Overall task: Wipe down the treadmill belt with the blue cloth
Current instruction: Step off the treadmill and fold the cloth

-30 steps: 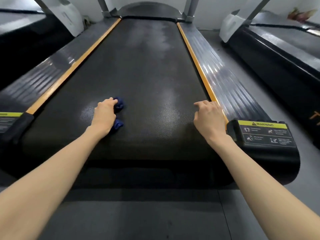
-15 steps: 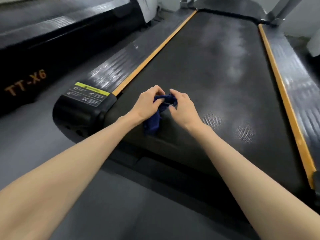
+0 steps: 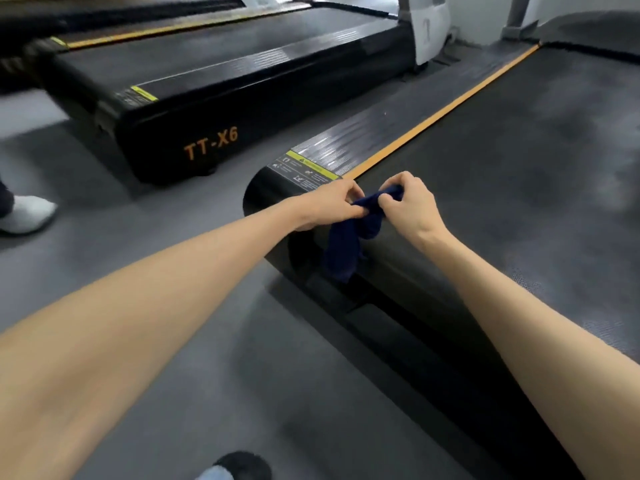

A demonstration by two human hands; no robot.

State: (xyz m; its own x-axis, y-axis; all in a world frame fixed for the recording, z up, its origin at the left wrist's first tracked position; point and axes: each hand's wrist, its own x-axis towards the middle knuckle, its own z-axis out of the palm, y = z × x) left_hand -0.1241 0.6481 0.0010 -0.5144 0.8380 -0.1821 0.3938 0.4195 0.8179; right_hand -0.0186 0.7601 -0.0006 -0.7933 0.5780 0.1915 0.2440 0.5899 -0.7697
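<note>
The dark blue cloth [image 3: 346, 244] hangs bunched over the rear left corner of the treadmill belt [image 3: 512, 174]. My left hand [image 3: 329, 204] pinches its upper left edge. My right hand [image 3: 410, 206] pinches its upper right part, close beside the left. Both hands hold the cloth lifted a little above the belt, and its lower end droops past the belt's rear edge. The belt is black and textured, with pale damp-looking patches farther up.
An orange strip [image 3: 440, 116] and a ribbed side rail with a yellow warning label [image 3: 304, 169] run along the belt's left. A second treadmill marked TT-X6 [image 3: 211, 143] stands to the left across grey floor. A person's white shoe [image 3: 26, 213] is at the left edge; a dark slipper [image 3: 242, 465] is at the bottom.
My right hand came off the belt's right side and joined the left on the cloth. The cloth rose off the belt and now dangles. My view swung left toward the neighbouring treadmill.
</note>
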